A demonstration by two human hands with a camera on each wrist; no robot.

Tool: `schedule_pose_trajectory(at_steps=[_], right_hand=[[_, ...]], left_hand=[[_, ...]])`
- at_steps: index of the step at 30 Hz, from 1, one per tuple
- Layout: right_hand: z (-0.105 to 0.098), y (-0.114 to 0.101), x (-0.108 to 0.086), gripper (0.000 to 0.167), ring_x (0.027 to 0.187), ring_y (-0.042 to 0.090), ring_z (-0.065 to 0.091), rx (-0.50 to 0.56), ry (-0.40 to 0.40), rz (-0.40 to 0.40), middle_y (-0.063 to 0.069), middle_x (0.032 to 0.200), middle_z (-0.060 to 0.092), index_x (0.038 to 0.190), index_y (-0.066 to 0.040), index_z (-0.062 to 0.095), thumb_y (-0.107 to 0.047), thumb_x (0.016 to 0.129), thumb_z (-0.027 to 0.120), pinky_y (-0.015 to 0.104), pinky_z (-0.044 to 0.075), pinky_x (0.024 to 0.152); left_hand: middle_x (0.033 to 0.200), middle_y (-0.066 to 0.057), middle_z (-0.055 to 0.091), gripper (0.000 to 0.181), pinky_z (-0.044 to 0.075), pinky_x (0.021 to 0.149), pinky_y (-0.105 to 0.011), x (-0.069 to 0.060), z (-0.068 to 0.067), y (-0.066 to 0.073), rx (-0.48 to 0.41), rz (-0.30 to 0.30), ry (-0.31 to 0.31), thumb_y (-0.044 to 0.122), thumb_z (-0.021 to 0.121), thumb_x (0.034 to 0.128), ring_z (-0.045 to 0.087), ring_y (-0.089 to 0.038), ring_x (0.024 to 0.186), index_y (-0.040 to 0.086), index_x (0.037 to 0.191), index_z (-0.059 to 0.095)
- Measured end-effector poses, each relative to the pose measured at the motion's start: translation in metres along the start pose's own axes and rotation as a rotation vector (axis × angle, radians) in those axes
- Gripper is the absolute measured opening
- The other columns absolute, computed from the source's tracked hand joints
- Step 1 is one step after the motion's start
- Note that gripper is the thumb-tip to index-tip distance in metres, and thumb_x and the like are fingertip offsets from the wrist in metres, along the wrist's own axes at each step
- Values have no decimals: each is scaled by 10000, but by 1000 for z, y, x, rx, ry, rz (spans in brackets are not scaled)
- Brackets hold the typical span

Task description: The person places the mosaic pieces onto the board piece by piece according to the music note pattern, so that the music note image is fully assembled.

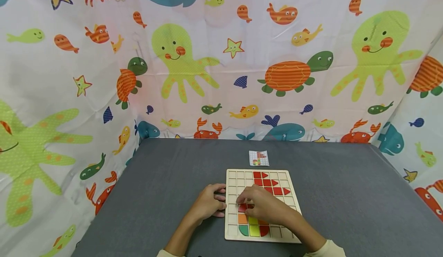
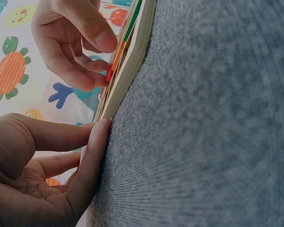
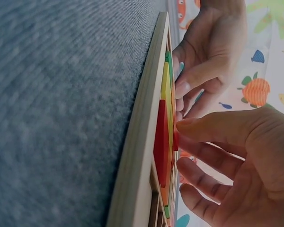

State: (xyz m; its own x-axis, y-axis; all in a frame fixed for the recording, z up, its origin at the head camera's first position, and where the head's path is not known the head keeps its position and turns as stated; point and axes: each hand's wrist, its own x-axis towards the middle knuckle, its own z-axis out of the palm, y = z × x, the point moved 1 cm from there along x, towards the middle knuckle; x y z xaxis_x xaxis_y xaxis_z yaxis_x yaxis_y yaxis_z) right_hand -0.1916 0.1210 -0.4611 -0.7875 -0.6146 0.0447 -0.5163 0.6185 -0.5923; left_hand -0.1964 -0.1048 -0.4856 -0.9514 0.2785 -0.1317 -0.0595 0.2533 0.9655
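A square wooden grid board (image 1: 231, 232) lies on the grey table, with flat coloured tiles in some of its cells. My right hand (image 1: 264, 207) is over the board's middle left, pinching a red tile (image 1: 243, 207) at a cell there. That tile (image 3: 175, 142) shows by the thumb and fingertips in the right wrist view; its outline is partly covered. My left hand (image 1: 207, 203) rests at the board's left side, its fingertips touching the edge. In the left wrist view, the thumb and a finger of the left hand (image 2: 52, 165) meet by the board's rim.
Red squares and triangles (image 1: 268, 182) form rows in the board's upper part. Below the right hand are an orange tile (image 1: 243, 219), a yellow tile (image 1: 254, 231), a green rounded tile (image 1: 243, 230) and a red rounded tile (image 1: 264, 231). A pattern card (image 1: 258, 158) lies behind the board.
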Motion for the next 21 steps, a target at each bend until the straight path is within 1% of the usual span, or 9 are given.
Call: schedule_pose_trajectory(at_steps=[7, 9, 13, 15, 18, 20, 21], right_hand=[[1, 2, 1, 199, 979, 123, 612, 43, -19, -2, -79, 1068, 736, 1097, -149, 807, -79, 911, 806, 306, 592, 891], [0, 2, 0, 203, 991, 133, 625, 54, -18, 4, -70, 1087, 744, 1100, -144, 810, -67, 913, 798, 312, 596, 898], [-9, 4, -8, 215, 1011, 165, 638, 66, -11, 40, -59, 1129, 742, 1133, -136, 799, -77, 927, 787, 348, 594, 893], [-16, 8, -12, 217, 1025, 177, 641, 52, 7, 63, -57, 1138, 741, 1150, -134, 792, -96, 937, 778, 390, 591, 912], [-30, 20, -21, 206, 1062, 197, 648, 15, 64, 90, -51, 1145, 744, 1153, -137, 788, -116, 950, 768, 456, 590, 946], [-42, 31, -29, 193, 1093, 206, 661, -12, 112, 106, -46, 1155, 749, 1147, -144, 789, -117, 958, 760, 459, 595, 943], [-48, 37, -33, 192, 1088, 213, 659, -20, 135, 117, -41, 1152, 750, 1146, -143, 791, -115, 959, 759, 442, 597, 912]], left_hand=[[1277, -167, 573, 644, 667, 611, -377, 0, 0, -1, 1, 0, -1, -132, 725, 818, 650, -232, 1008, -55, 1440, 579], [1278, -166, 573, 642, 667, 610, -380, 0, 0, 0, 2, -1, -2, -132, 727, 819, 650, -234, 1010, -54, 1440, 581], [1287, -169, 568, 643, 667, 613, -382, 0, 0, 0, -1, -3, -3, -128, 727, 826, 646, -239, 1023, -54, 1447, 575], [1296, -173, 566, 642, 668, 614, -383, 1, 0, 0, -4, -9, -4, -113, 725, 835, 645, -236, 1033, -53, 1455, 569], [1326, -189, 563, 631, 671, 618, -396, 2, -1, 1, -13, -22, -14, -71, 714, 870, 658, -237, 1037, -53, 1478, 547], [1343, -205, 562, 616, 672, 622, -401, 3, -4, 2, -11, -28, -19, -23, 711, 906, 661, -242, 1034, -50, 1494, 532], [1351, -216, 562, 608, 673, 626, -403, 3, -6, 2, -9, -27, -20, 0, 711, 923, 664, -249, 1029, -48, 1501, 526]])
